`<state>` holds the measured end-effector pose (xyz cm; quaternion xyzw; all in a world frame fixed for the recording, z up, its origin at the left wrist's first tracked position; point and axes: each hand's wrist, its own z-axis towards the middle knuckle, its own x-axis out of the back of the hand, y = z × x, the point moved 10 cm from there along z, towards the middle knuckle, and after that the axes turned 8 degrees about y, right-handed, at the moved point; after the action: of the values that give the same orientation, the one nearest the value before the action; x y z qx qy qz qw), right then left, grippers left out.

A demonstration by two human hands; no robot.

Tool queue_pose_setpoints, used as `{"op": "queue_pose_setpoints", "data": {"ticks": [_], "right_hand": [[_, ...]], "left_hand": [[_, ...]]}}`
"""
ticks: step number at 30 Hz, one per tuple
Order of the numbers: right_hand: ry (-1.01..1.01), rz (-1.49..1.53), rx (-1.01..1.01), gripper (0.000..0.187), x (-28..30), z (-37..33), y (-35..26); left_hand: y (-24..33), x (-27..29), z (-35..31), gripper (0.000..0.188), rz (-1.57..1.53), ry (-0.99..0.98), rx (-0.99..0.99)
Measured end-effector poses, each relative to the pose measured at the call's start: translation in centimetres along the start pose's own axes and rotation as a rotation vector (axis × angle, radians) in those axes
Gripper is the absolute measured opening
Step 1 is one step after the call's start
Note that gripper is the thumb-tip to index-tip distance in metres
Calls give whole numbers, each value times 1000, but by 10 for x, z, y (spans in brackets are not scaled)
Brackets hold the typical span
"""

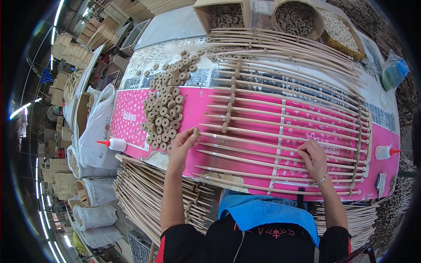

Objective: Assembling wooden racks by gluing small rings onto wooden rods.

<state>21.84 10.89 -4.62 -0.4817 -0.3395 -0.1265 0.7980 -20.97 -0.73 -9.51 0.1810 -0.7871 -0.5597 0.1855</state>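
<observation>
Ring [197, 131] pinched in the left hand [182, 145], centre frame, beside a rod [228, 138]; right hand [314, 160], right of centre, seemingly pinches that rod. A crooked push could drop the ring onto the bench [196, 103].

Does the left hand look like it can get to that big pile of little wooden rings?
Probably yes: the left hand is right beside the pile of wooden rings, and nothing seems to stand between them. It already holds one ring, though.
</observation>
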Motion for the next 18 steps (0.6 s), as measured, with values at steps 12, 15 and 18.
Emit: {"op": "queue_pose_setpoints", "data": {"ticks": [12,15,18], "right_hand": [[27,-44,46,15,2,2,-9],[54,-95,118,15,1,-1,-11],[58,-105,111,15,1,0,-15]], "left_hand": [[29,-45,-22,98,-44,107,-186],[26,-54,-25,100,-8,69,-156],[27,-56,-25,101,-28,74,-151]]}}
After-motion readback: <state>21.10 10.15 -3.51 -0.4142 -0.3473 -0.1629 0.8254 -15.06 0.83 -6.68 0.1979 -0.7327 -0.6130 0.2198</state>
